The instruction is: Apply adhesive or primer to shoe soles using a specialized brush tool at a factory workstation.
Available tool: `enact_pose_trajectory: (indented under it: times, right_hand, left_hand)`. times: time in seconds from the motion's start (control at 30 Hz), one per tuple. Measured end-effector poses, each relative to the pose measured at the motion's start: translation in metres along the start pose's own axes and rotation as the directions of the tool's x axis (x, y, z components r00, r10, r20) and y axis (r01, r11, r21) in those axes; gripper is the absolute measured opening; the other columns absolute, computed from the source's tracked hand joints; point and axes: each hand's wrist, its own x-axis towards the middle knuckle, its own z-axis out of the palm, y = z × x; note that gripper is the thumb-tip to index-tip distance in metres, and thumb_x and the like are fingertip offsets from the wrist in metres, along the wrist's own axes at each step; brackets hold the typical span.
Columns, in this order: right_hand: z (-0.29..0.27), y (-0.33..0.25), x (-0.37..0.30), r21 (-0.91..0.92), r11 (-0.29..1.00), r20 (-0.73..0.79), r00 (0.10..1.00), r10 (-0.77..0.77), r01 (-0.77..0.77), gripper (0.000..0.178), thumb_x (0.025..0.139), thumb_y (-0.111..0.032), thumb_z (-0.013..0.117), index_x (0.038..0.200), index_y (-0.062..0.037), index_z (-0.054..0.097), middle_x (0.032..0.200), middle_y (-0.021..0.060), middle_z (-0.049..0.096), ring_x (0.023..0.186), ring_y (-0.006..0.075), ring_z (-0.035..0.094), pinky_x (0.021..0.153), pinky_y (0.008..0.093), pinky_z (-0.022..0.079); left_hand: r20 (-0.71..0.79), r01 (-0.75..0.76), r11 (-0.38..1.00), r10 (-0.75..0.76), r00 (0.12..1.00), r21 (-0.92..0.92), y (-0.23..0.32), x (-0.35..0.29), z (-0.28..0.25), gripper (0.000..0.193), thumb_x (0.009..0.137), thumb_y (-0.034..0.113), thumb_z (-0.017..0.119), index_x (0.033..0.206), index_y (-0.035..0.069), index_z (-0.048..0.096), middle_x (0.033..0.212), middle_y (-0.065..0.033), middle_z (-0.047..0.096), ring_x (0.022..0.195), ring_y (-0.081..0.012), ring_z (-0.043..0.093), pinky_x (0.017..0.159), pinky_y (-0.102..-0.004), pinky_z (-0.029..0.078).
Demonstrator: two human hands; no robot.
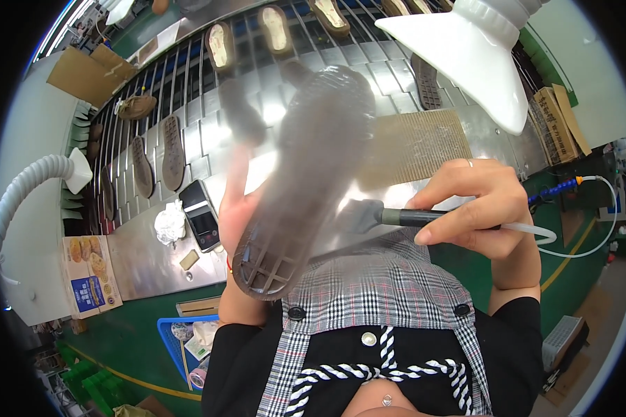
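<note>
Your left hand (239,219) clamps the shoe sole (309,174), right hand (476,208) pinches the brush (414,217): stroke evenly beside the sole's right edge.

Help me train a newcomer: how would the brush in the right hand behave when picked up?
The brush likely feels stiff along its straight dark handle. The fanned bristles probably flex when pushed. The pale tube, seemingly running from its back end, may tug.

One brush (400,217), one basket (165,331), two black buttons (296,313) show.
</note>
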Motion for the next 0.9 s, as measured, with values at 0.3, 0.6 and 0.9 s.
enact_pose_trajectory:
  times: [0.3, 0.6, 0.9]
  right_hand:
    - [-0.004, -0.002, 0.0, 0.059, 0.998, -0.099, 0.995, -0.015, 0.021, 0.019, 0.073, 0.002, 0.069, 0.092, 0.001, 0.074, 0.085, 0.0166, 0.071, 0.072, 0.0214, 0.068, 0.063, 0.0284, 0.053]
    - [0.077, -0.02, 0.021, 0.163, 0.944, -0.344, 0.88, 0.328, -0.288, 0.011, 0.086, -0.004, 0.066, 0.094, 0.0033, 0.07, 0.075, 0.0098, 0.071, 0.062, 0.0088, 0.065, 0.056, 0.0231, 0.05]
    - [0.101, 0.004, 0.016, 0.724, 0.638, -0.188, 0.814, 0.55, -0.264, 0.02, 0.094, -0.007, 0.058, 0.104, 0.0088, 0.063, 0.091, 0.0209, 0.07, 0.082, 0.0224, 0.07, 0.076, 0.0331, 0.058]
  left_hand:
    - [0.303, 0.116, 0.936, -0.011, 0.953, -0.332, -0.005, 0.009, -0.001, 0.089, 0.098, 0.066, 0.022, 0.15, -0.006, 0.02, 0.152, -0.0314, 0.026, 0.139, -0.0475, 0.032, 0.115, -0.0581, 0.026]
    - [0.248, -0.26, 0.966, 0.252, 0.936, 0.001, -0.015, 0.014, 0.001, 0.083, 0.098, 0.066, 0.023, 0.139, -0.001, 0.046, 0.129, -0.0226, 0.059, 0.109, -0.0387, 0.064, 0.095, -0.048, 0.053]
    - [0.136, -0.326, 0.945, 0.322, 0.937, 0.007, -0.019, 0.015, -0.016, 0.081, 0.097, 0.068, 0.025, 0.132, 0.001, 0.051, 0.119, -0.0149, 0.065, 0.099, -0.0257, 0.068, 0.086, -0.0379, 0.058]
